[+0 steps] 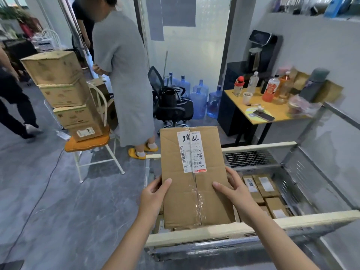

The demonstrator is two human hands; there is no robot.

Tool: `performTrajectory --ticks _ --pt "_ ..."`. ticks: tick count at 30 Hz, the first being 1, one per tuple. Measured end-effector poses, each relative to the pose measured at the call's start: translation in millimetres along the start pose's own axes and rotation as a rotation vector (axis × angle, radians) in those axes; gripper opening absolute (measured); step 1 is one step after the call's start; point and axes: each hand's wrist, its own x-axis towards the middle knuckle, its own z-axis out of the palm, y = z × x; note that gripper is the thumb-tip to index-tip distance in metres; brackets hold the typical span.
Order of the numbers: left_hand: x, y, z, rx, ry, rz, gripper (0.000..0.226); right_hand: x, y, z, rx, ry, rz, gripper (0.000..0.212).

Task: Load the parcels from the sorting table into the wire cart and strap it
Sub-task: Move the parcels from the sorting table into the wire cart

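Clamped from both sides near its near end: flat brown cardboard parcel (187,201), taped along the centre seam. Left hand (155,193) on the left edge, thumb laid across the top face, fingers hidden underneath. Right hand (233,190) on the right edge, thumb on top, fingers curled round the side.

Held above the left part of the grey wire-mesh cart (251,158), near end over the cream-padded near rail. On the far half of the top face: white shipping label (190,151) with barcodes and handwritten black digits.

Inside the cart, right of the held parcel: small brown labelled parcels (266,187) lying flat on the floor.

Left of the cart: white metal chair (97,158) with orange cushion, carrying four stacked brown cartons (64,94). Just beside it: person in long grey dress (126,75), back turned. Further off: black office chair (169,106), blue water bottles (198,98), yellow-topped table (272,112).
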Motion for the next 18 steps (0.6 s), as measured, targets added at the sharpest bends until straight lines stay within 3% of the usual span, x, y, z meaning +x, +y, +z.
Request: performTrajectory --ticks 9,18 --pt "42 -9 154 -0.016 -0.057 -0.071 0.020 48 5 -152 -0.015 0.052 0.067 0.065" --pt "80 -55 237 -0.021 -0.064 -0.248 0.025 84 40 -232 -0.030 0.113 0.225 0.071"
